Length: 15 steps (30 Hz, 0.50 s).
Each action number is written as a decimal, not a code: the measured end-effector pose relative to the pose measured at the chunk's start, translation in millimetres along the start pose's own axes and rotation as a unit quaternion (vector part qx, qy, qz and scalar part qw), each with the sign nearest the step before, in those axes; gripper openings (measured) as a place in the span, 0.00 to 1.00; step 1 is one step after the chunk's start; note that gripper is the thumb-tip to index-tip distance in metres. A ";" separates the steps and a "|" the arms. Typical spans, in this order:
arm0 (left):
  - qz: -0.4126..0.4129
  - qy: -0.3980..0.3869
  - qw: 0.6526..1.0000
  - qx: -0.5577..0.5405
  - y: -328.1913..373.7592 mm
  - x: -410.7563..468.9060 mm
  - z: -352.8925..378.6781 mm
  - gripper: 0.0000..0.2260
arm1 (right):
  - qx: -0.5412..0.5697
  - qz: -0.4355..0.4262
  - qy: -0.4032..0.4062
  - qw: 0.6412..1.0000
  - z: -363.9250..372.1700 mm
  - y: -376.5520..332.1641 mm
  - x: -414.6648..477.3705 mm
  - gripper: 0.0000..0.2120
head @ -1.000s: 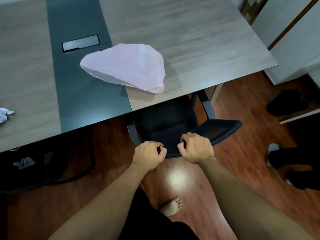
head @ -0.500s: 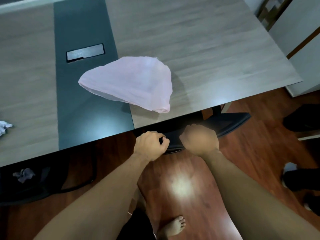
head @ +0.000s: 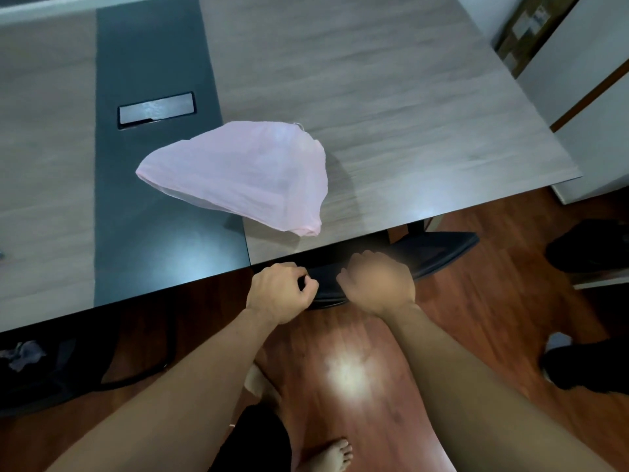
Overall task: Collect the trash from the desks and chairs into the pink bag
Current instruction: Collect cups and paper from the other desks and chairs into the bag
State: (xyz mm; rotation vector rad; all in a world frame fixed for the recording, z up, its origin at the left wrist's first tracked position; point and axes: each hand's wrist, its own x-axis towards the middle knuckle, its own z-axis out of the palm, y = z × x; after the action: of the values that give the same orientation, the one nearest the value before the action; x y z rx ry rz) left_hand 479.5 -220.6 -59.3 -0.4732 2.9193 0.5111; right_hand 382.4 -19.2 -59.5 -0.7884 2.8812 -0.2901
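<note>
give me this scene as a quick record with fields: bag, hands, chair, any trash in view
pink bag: lies limp on the desk near its front edge, untouched
left hand: grips the black chair at its top edge
right hand: blurred, curled over the same black chair
black chair: mostly tucked under the desk
trash seen: crumpled paper on a second chair, lower left

The left forearm (head: pixel 177 386) and the right forearm (head: pixel 476 386) are reaching forward and drawing closer together toward the chair back (head: pixel 439 250). The left hand (head: pixel 280 294) is curling at the chair back's left end, back of the hand up, with thumb and forefinger closing on its top edge. The right hand (head: pixel 377 284), blurred, is sitting just to the right along the same edge, its fingers wrapping over it. The two hands are lying near each other without touching.
</note>
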 end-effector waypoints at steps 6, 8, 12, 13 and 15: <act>0.002 0.001 1.000 -0.009 -3.0 1.1 2.8 0.19 | -0.004 0.011 -0.021 1.000 -2.2 -0.9 1.2 0.20; 0.004 -0.004 1.000 -0.011 -2.9 1.9 1.5 0.19 | -0.009 0.017 -0.034 0.999 -5.6 -2.4 0.9 0.20; -0.021 -0.037 0.998 -0.050 -1.9 0.7 -0.4 0.19 | 0.018 0.073 -0.105 0.992 -16.2 -8.2 9.0 0.20; -0.043 -0.058 0.993 -0.095 -3.1 1.2 -0.5 0.18 | 0.058 0.108 -0.116 0.986 -20.4 -10.1 13.7 0.21; -0.125 -0.108 0.941 -0.295 -9.8 9.5 -6.0 0.16 | 0.163 0.161 -0.091 0.969 -28.6 -15.8 25.3 0.22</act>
State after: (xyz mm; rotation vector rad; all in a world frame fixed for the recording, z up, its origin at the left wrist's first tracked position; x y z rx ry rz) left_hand 473.3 -234.1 -58.6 -0.7831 2.4060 1.3094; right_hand 363.3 -41.4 -30.4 -0.2684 2.6322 -0.5956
